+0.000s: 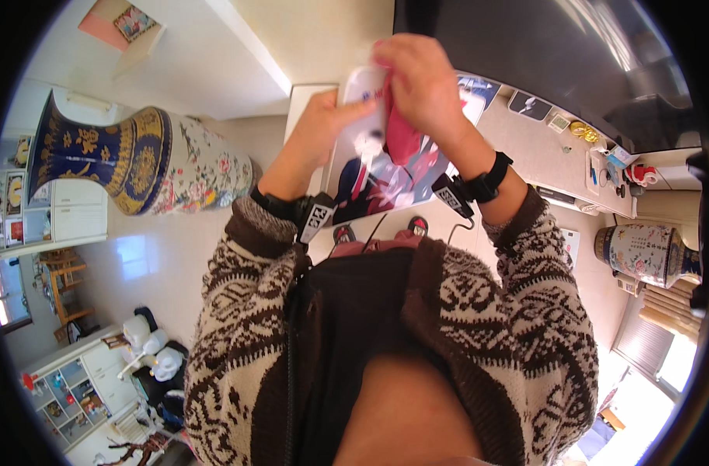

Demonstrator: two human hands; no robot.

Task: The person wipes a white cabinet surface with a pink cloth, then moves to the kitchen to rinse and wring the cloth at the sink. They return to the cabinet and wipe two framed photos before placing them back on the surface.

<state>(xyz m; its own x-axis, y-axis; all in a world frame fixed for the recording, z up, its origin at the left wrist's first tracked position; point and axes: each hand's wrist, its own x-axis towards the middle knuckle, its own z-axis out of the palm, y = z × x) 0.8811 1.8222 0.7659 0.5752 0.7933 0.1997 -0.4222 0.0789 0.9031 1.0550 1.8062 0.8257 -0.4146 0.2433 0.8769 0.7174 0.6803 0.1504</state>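
Observation:
My left hand (316, 131) grips a white, round-cornered flat object (360, 87) by its left side, thumb across its face. The object bears some writing and a dark spot near its lower end; its exact kind is unclear. My right hand (424, 81) is blurred and closes on a dark pink cloth (401, 137), which lies against the object's right edge and hangs down from my fingers. Beneath both hands is a large glossy printed picture (383, 183) with figures in dark clothes, partly hidden by the hands.
A long light-topped cabinet (541, 140) runs along the right under a large television (541, 58). A digital clock (558, 123) and a yellow coil (584, 131) rest on it. One tall porcelain vase (127, 160) stands at left, another vase (643, 256) at right.

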